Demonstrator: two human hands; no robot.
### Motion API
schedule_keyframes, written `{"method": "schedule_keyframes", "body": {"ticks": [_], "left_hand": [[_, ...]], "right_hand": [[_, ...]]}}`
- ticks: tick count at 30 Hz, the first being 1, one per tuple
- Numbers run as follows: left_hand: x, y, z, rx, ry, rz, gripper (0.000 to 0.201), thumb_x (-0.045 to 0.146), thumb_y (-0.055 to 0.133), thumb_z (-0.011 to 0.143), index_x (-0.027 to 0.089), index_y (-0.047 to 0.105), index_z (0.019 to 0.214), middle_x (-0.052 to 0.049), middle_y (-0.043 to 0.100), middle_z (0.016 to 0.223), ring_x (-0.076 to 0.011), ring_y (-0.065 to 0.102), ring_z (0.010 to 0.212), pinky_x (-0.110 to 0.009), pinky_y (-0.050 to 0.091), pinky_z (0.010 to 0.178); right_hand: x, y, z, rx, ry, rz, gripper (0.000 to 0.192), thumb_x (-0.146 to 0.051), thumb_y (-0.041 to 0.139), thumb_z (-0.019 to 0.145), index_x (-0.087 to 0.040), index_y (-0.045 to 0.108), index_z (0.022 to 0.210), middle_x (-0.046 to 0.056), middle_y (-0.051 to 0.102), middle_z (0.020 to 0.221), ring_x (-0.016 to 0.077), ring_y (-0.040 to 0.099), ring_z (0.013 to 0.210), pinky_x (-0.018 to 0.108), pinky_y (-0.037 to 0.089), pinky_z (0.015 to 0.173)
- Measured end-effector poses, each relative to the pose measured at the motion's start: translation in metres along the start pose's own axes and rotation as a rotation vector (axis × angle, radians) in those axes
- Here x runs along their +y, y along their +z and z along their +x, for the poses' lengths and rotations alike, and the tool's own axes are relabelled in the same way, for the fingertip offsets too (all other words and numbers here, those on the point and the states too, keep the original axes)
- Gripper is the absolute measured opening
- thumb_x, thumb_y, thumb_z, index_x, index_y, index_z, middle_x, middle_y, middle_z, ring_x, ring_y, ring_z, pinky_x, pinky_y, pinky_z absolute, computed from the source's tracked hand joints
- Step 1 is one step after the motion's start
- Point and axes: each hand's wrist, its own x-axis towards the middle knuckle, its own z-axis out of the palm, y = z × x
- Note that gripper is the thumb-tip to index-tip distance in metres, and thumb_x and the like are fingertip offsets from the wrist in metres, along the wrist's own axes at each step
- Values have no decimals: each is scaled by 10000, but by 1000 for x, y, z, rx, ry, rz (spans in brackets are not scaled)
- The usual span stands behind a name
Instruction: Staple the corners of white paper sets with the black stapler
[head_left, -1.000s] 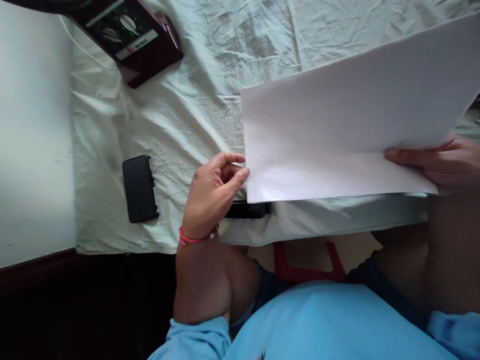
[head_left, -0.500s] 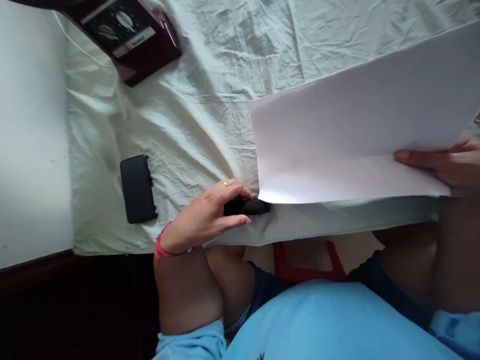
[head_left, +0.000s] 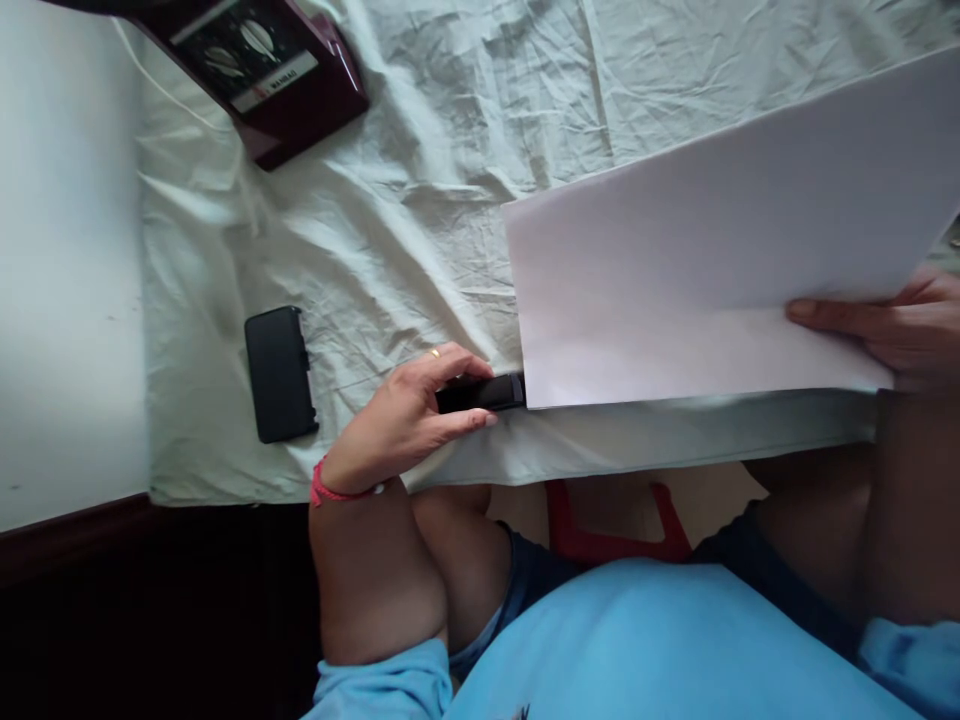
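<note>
My left hand (head_left: 424,405) is wrapped round a black stapler (head_left: 493,391), fingers along its far side and thumb along its near side. The stapler's right end lies right at the lower left corner of the white paper sheets (head_left: 660,270); whether they touch I cannot tell. At the far right, my right hand (head_left: 900,322) grips the sheets by their near edge. Its thumb rests on top, while the other fingers are mostly hidden beneath or cut off by the frame.
A black rectangular case (head_left: 281,375) lies left of my left hand. Farther back stands a dark red appliance (head_left: 300,110) with knobs and a white cord. A wrinkled pale cloth (head_left: 405,240) covers the table. Below the near edge a red stool (head_left: 619,545) shows.
My left hand has lifted and shifted slightly left and away from me with the stapler. The stapler's end, partly under the paper corner before, now shows beside it. The right hand has barely moved.
</note>
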Motion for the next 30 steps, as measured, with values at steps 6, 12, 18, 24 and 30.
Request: {"method": "schedule_keyframes", "body": {"ticks": [6,12,18,24,30], "left_hand": [[0,0,-1,-13,-3,-28,302,425,849,873,212,727,1049,-29,708,1029,-233,654,966,-354,481,884],[3,1,0,-33,12,-15,266,377,827,887,203,724,1059,-20,696,1036,-225,655,974,-351,487,888],[7,2,-1,-33,23,-23,271,377,850,870,219,740,1061,-15,716,1045,-224,671,977,-355,494,888],[4,16,1,354,49,-90,270,516,780,957,248,761,983,-38,744,981,-235,684,919,-368,503,819],[7,44,19,759,212,140,347,448,506,1125,228,725,971,-96,743,1007,-268,687,1028,-431,520,976]], "right_hand": [[-3,4,-2,18,65,40,494,-433,1074,462,-225,816,829,44,798,959,178,698,783,297,551,563],[-8,12,-6,27,50,63,532,-433,1063,365,-221,801,777,51,790,957,241,703,842,333,593,584],[0,11,-2,-21,14,124,514,-408,1059,409,-225,804,816,37,783,957,207,704,827,293,595,596],[8,10,4,-38,2,133,571,-423,1071,413,-218,822,885,45,786,992,173,694,777,259,593,562],[9,8,5,-58,-2,123,544,-414,1071,438,-226,829,886,45,789,972,173,700,757,247,591,543]]}}
